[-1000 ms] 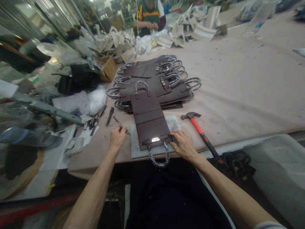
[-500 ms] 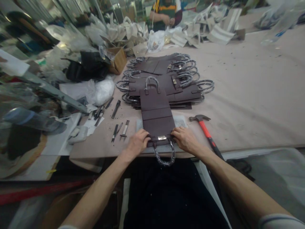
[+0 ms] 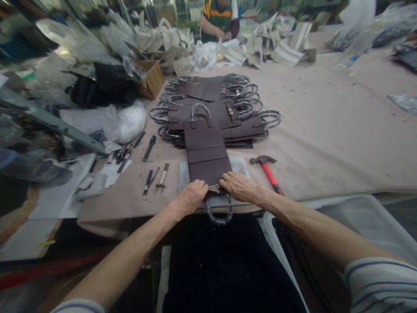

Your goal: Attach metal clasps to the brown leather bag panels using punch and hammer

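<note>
A dark brown leather bag panel [image 3: 208, 150] lies lengthwise before me, with a plastic-wrapped handle at each end. My left hand [image 3: 194, 193] and my right hand [image 3: 235, 184] are closed on its near end, one on each side of a metal clasp [image 3: 214, 188]. The near handle [image 3: 219, 213] hangs over the table edge between my forearms. Under the panel's near part is a pale translucent board [image 3: 240, 167]. The far end rests against a pile of similar bag panels [image 3: 241, 115]. Fingertips are partly hidden behind the leather.
A red-handled claw hammer [image 3: 267, 169] lies to the right. Several punches and small tools [image 3: 161, 178] lie to the left, near a black bag [image 3: 104, 84] and a cardboard box [image 3: 152, 80]. Plastic bags and pale offcuts line the back, where another person [image 3: 220, 21] stands.
My hands have moved inward towards the clasp, and the near end looks tilted or bent under them. The whole view has shifted, so the scene sits slightly further left.
</note>
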Demonstrator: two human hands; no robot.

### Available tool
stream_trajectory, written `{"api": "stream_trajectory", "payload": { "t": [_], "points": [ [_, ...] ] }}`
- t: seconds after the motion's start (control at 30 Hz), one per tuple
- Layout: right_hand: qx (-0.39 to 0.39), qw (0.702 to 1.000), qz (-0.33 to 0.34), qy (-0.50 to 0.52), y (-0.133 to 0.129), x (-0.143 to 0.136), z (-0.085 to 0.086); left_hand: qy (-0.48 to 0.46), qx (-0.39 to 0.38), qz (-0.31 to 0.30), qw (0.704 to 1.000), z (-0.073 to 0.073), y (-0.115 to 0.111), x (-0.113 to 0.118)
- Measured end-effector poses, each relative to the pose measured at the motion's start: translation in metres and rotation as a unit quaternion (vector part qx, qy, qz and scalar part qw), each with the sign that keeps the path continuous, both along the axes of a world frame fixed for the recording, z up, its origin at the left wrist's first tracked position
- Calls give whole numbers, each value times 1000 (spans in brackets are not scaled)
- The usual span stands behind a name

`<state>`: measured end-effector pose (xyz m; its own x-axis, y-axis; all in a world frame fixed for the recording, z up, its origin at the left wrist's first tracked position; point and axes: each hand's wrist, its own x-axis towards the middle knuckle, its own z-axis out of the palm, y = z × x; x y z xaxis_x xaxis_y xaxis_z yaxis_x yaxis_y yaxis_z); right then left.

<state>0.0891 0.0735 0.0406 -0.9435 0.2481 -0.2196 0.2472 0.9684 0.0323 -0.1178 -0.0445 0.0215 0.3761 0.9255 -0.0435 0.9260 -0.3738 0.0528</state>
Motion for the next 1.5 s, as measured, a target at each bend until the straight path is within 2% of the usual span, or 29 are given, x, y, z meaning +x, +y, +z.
{"api": "stream_trajectory", "payload": {
  "t": [0.1,0.23,0.37,0.43,0.57,0.63,0.73,0.87,1.0,1.07,1.13,1.2,1.27,1.33,1.5],
  "points": [
    [-5,1000,-2,13,-2,6,-4,-83,42,-27,995,-12,-9,-15],
    [-29,998,7,52,2,19,-12,-193,102,-68,974,-28,-17,-33],
    [-53,991,50,113,5,34,-25,-225,140,-63,962,-38,-23,-34],
    [-75,983,47,159,5,40,-35,-225,157,-45,961,-42,-27,-30],
    [-138,946,-48,289,-5,44,-47,-239,179,-5,954,-51,-35,-23],
    [-159,924,-97,333,-14,40,-46,-259,179,18,949,-54,-39,-20],
    [-140,917,-152,341,-26,30,-40,-296,175,57,937,-54,-42,-16],
    [-133,907,-193,349,-30,17,-39,-302,165,142,928,-44,-38,-19],
    [-169,882,-183,399,-23,15,-48,-226,163,323,905,-30,-30,-51],
    [-170,872,-176,425,-19,15,-54,-186,134,432,872,-23,-27,-80],
    [-164,866,-174,439,-15,15,-59,-154,82,534,828,-17,-27,-112],
    [-158,865,-176,442,-13,14,-62,-130,38,599,789,-11,-30,-142],
    [-154,865,-174,445,-12,14,-63,-117,12,623,773,-8,-33,-165],
    [-151,863,-170,450,-11,13,-64,-110,-6,628,770,-7,-35,-180],
    [-135,866,-156,456,-8,13,-66,-101,-52,615,780,-7,-25,-191]
  ]
}}
